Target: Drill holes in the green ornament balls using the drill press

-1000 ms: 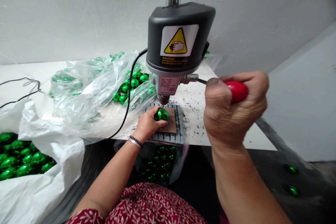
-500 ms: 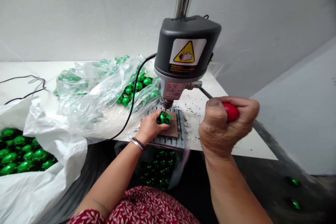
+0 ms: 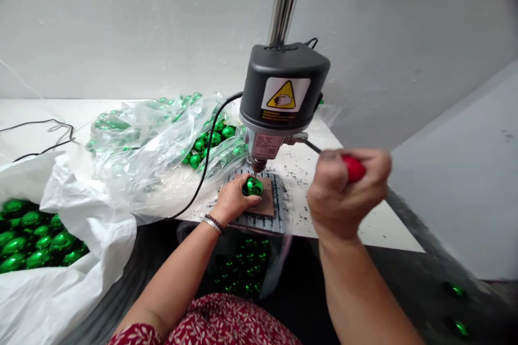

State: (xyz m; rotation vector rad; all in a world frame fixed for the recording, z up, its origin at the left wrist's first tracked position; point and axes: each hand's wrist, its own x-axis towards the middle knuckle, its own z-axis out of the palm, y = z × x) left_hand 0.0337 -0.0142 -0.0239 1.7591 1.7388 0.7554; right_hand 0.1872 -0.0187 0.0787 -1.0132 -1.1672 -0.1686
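Note:
My left hand (image 3: 233,199) grips a shiny green ball ornament (image 3: 253,187) between thumb and fingers, on a brown board (image 3: 267,202). The bit of a drill press (image 3: 285,86) points straight down at the top of the ball; whether it has entered the ball I cannot tell. A slatted grey base (image 3: 278,218) lies under the board, with dark shavings around. My right hand (image 3: 346,194) is wrapped around the red knob (image 3: 353,168) of the press's lever (image 3: 311,145).
Clear plastic bags (image 3: 154,156) of green balls lie on the white table (image 3: 388,229). A white sack (image 3: 101,237) of balls is at the left, and another bag (image 3: 243,264) hangs below the edge. A black cable (image 3: 208,151) loops from the drill. Two balls (image 3: 460,328) are on the floor.
The view has shifted slightly, so the drill head sits lower in the picture. My right hand, blurred, has moved slightly left with the knob. My left hand still holds the ball under the bit.

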